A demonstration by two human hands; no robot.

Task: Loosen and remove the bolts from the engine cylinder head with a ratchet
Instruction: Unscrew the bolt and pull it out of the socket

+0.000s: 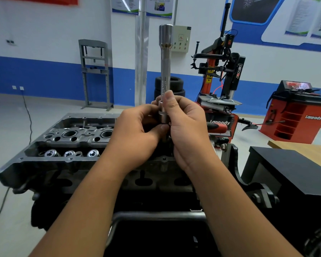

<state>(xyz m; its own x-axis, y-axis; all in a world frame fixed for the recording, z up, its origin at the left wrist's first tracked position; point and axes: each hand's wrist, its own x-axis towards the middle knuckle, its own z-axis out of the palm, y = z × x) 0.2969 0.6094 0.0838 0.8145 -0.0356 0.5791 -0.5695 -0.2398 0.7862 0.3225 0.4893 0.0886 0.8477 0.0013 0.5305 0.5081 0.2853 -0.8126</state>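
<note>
A long chrome extension bar (pixel 165 60) stands upright, its wide drive end at the top. A socket (pixel 163 116) sits on its lower end. My right hand (pixel 187 130) grips the bar and socket, thumb pressed against the shaft. My left hand (pixel 137 134) pinches the part just under the socket with thumb and fingertips; what it pinches is hidden. Both hands hover above the right end of the grey cylinder head (pixel 67 145), whose valve springs and spark plug wells show at the left. A red and black tool handle (pixel 217 127) pokes out behind my right hand.
The engine sits on a stand with a metal bar (pixel 156 215) in front. A black box (pixel 293 171) and a wooden table (pixel 308 151) stand at the right. Behind are a tyre changer (pixel 222 75), a red wheel balancer (pixel 295 115), stacked tyres (pixel 176 86) and a grey press frame (pixel 95 73).
</note>
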